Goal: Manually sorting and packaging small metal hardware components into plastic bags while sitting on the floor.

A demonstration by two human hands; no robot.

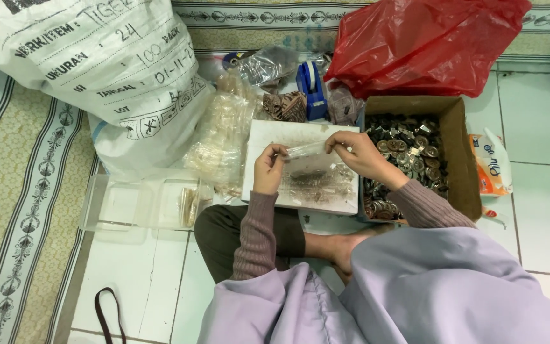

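Left hand [268, 169]: fingers pinching small clear sleeve [305, 150]
Right hand [358, 153]: fingers gripping other end
Tip: keep taut above white board [345, 202]

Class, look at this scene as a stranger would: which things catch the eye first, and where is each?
The red plastic bag at top right stands out most, beside the big white woven sack at top left. In the middle, the left hand and right hand hold a small clear sleeve over a white board, next to a cardboard box of small metallic pieces.
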